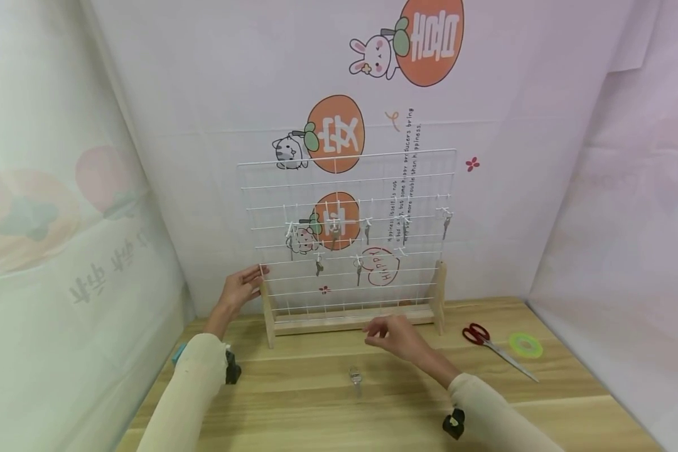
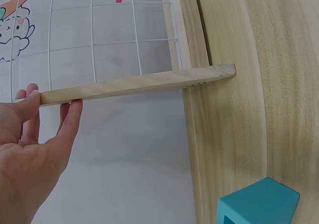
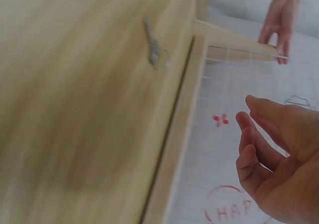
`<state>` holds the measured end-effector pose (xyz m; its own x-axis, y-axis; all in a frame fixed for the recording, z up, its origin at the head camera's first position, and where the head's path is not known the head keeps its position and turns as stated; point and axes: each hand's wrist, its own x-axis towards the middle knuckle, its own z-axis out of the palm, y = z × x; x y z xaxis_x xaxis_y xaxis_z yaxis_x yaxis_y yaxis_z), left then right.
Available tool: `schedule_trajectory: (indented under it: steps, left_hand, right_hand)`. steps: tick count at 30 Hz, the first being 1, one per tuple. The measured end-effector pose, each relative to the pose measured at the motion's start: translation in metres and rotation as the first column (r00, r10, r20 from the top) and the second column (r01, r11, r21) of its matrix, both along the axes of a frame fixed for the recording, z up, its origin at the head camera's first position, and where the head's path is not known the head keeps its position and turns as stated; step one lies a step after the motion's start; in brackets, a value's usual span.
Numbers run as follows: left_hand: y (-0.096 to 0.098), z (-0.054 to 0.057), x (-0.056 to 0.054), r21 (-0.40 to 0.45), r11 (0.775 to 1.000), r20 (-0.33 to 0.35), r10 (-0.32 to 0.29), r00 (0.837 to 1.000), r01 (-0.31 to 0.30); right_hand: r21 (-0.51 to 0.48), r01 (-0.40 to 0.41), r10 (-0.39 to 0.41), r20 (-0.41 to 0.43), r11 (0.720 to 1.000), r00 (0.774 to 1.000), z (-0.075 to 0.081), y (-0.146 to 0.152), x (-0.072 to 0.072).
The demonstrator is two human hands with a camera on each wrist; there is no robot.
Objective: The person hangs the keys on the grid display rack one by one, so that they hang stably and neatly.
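A white wire grid rack stands on a wooden base (image 1: 350, 324), with several keys (image 1: 358, 274) hanging from its white hooks. At its left end my left hand (image 1: 243, 287) pinches the top of the wooden upright (image 2: 134, 84), thumb on one side and fingers on the other. My right hand (image 1: 398, 337) hovers in front of the base, fingers loosely bent and holding nothing. In the right wrist view, this hand (image 3: 284, 154) is apart from the grid. A single key with a ring (image 1: 355, 376) lies on the table in front of the rack.
Red-handled scissors (image 1: 488, 343) and a yellow-green ring-shaped disc (image 1: 525, 344) lie on the table (image 1: 294, 408) at the right. A teal block (image 2: 259, 204) sits near the left edge. Printed white cloth (image 1: 215, 125) hangs behind and at both sides.
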<state>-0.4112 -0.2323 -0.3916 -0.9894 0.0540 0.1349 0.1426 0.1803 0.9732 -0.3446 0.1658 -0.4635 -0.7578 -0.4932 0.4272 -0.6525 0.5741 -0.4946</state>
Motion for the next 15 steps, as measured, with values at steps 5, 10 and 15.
schedule_trajectory:
  steps: [5, 10, 15]
  left_hand:
    - [0.001, 0.001, 0.003, -0.008, 1.0, -0.002, 0.007, 1.0, -0.007]
    - [0.001, 0.002, 0.003, 0.003, 1.0, 0.004, 0.015, 1.0, -0.015]
    - [0.002, 0.003, 0.004, -0.003, 1.0, 0.006, 0.02, 1.0, -0.02]
  right_hand:
    - [0.017, -0.035, 0.034, 0.07, 0.999, 0.997, -0.019, -0.007, 0.004]
    - [0.02, -0.064, 0.061, 0.1, 0.998, 0.993, -0.035, -0.014, 0.007]
    - [0.002, -0.056, 0.055, 0.153, 0.998, 0.987, -0.049, -0.02, 0.01]
